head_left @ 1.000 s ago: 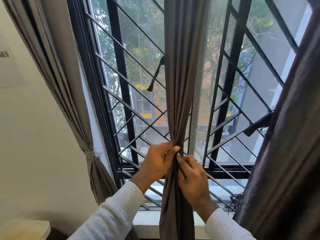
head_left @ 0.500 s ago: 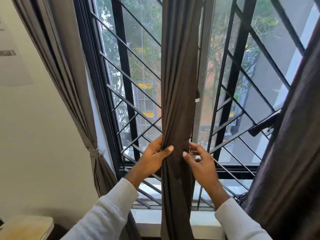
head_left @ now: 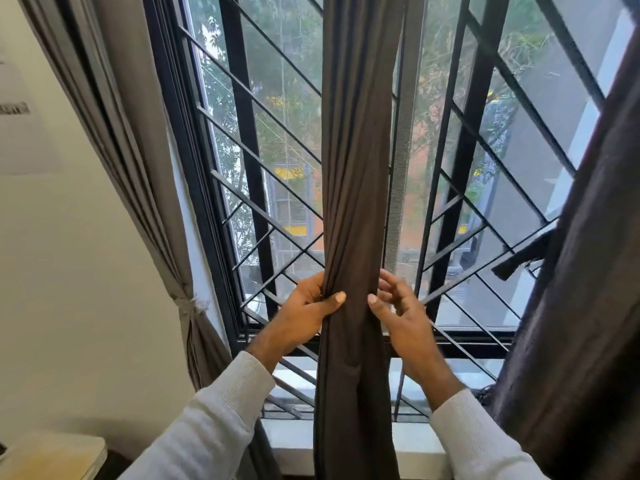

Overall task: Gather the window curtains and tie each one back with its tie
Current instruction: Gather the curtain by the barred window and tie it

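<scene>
A dark brown middle curtain [head_left: 356, 202] hangs bunched into a narrow column in front of the window. My left hand [head_left: 304, 315] grips its left side, thumb across the front and fingers behind the folds. My right hand [head_left: 398, 313] touches its right edge with the thumb, the fingers spread and loosely bent beside the cloth. A grey curtain [head_left: 138, 168] at the left is cinched by a tie [head_left: 187, 304]. A dark curtain [head_left: 581, 306] hangs loose at the right; a dark tie strip [head_left: 523, 259] sticks out from its left edge. No tie shows on the middle curtain.
Black window bars [head_left: 464, 168] run behind the curtains, with a white sill [head_left: 298, 441] below. A pale wall [head_left: 69, 271] fills the left. The corner of a light tabletop [head_left: 52, 459] sits at the bottom left.
My hands were pinched together on the curtain; they have moved apart to its two sides and slid slightly upward. The right hand's fingers have opened. The view shifted a little.
</scene>
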Demonstrator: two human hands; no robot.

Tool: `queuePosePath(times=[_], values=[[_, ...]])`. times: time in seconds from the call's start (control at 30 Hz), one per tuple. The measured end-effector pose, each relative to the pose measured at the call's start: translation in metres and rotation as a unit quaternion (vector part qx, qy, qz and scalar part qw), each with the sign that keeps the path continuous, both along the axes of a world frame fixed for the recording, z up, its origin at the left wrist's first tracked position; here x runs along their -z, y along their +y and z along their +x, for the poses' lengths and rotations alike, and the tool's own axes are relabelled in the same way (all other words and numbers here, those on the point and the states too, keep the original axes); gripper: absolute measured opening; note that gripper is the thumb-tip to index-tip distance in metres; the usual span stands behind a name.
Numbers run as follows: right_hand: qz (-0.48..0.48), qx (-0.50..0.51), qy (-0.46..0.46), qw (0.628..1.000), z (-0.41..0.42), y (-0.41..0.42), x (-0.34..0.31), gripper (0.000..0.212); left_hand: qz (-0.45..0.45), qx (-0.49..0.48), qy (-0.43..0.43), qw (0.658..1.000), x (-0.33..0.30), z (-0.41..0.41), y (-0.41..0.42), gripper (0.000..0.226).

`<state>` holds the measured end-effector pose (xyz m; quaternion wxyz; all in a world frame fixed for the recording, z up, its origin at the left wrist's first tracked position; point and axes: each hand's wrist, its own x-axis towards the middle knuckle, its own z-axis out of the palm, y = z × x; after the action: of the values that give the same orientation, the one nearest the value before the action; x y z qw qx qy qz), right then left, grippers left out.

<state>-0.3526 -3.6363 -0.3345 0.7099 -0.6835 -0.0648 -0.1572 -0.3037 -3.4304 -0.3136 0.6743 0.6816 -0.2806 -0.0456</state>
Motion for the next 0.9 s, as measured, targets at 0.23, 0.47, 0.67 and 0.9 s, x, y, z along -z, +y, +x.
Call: queuePosePath(times=[0.23, 0.47, 0.67, 0.9], values=[[0.006, 0.085, -0.01, 0.996, 0.002, -0.01, -0.001, 0.008, 0.119, -0.155, -0.135, 0.971, -0.002, 0.002, 0.0, 0.032], [-0.324, 0.215, -0.221, 0.894, -0.016, 0.026, 0.027, 0.02, 0.174, -0.3, -0.241, 0.906, 0.0, -0.01, -0.019, 0.009], [-0.462, 0.186, -0.232, 0.836, -0.016, 0.033, 0.041, 0.055, 0.128, -0.12, -0.188, 0.966, -0.003, -0.012, -0.02, 0.021], [-0.249, 0.165, -0.173, 0.939, -0.008, 0.001, 0.024, 0.019, 0.031, -0.086, -0.062, 0.994, 0.0, 0.007, -0.005, 0.022]])
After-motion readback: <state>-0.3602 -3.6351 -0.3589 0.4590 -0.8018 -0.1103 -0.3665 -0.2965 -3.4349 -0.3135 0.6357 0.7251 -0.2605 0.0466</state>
